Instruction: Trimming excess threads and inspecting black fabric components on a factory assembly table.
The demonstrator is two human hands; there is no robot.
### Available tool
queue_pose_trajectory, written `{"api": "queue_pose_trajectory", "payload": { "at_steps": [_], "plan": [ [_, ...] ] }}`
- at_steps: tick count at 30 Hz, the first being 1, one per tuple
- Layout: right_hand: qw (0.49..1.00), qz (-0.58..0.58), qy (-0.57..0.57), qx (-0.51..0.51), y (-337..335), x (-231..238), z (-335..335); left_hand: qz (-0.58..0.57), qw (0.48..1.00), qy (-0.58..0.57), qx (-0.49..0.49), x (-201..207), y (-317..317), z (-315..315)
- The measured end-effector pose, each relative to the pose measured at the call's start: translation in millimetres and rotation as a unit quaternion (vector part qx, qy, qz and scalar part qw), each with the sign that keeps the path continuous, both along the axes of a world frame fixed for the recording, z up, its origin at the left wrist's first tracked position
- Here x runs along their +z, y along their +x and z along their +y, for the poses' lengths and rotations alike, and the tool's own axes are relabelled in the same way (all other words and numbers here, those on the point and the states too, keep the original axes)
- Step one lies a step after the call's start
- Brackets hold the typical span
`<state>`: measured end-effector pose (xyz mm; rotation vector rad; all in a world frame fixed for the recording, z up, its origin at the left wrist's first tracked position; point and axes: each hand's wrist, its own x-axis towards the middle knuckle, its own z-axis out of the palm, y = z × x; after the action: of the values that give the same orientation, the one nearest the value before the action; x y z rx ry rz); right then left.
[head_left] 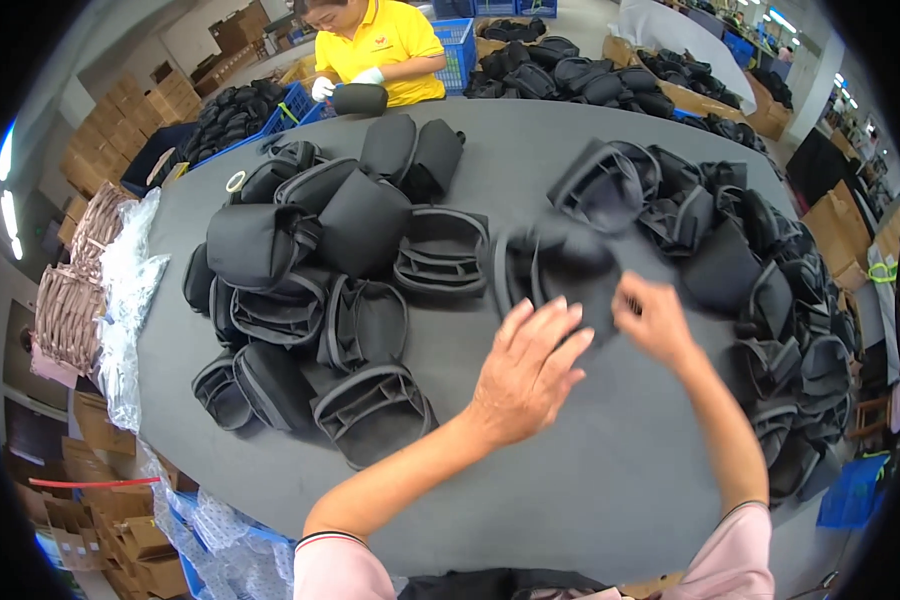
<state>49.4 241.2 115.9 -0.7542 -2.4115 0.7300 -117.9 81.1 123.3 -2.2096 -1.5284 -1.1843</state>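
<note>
In the middle of the table a black zippered bag [580,265] is smeared by motion, its lid and body hard to tell apart. At its right edge, my right hand [654,318] has its fingers curled closed and seems to grip the rim. My left hand [532,372] reaches up to the bag's near side with its fingers stretched out, and I cannot tell whether they touch it. Just left of the blurred bag stands an open black bag [442,252] with inner dividers. Another open black bag [375,410] lies left of my left forearm.
More black bags [365,225] are stacked on the left of the grey table [590,480]; a long heap [785,310] runs along its right edge. Across the table a person in yellow [382,50] with white gloves handles a black bag. Clear plastic wrap [130,300] hangs at the left edge.
</note>
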Motion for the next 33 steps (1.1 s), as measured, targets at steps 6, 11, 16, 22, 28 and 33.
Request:
{"api": "queue_pose_trajectory", "payload": {
  "at_steps": [6, 11, 16, 22, 28, 33],
  "plan": [
    [0.988, -0.082, -0.130, -0.008, 72.4, -70.3, -143.3, -0.098, 0.883, -0.447, -0.098, -83.8, 67.1, -104.5],
    [0.966, 0.137, -0.187, -0.112, 92.4, -70.8, -206.2, -0.118, 0.893, -0.433, -0.036, -94.1, 91.9, -128.0],
    [0.787, 0.273, -0.464, -0.302, 129.3, -102.4, -281.3, -0.086, 0.849, -0.521, -0.037, -86.3, 110.6, -140.2],
    [0.858, 0.250, -0.342, -0.290, 123.6, -110.2, -311.4, -0.107, 0.806, -0.574, -0.098, -80.8, 110.1, -162.5],
    [0.785, 0.234, -0.501, -0.278, 116.9, -96.5, -324.7, -0.501, 0.585, -0.637, -0.017, -80.8, 109.2, -171.8],
    [0.762, 0.285, -0.525, -0.249, 116.8, -113.1, -326.5, -0.453, 0.620, -0.640, 0.027, -95.5, 122.5, -168.7]
  ]
}}
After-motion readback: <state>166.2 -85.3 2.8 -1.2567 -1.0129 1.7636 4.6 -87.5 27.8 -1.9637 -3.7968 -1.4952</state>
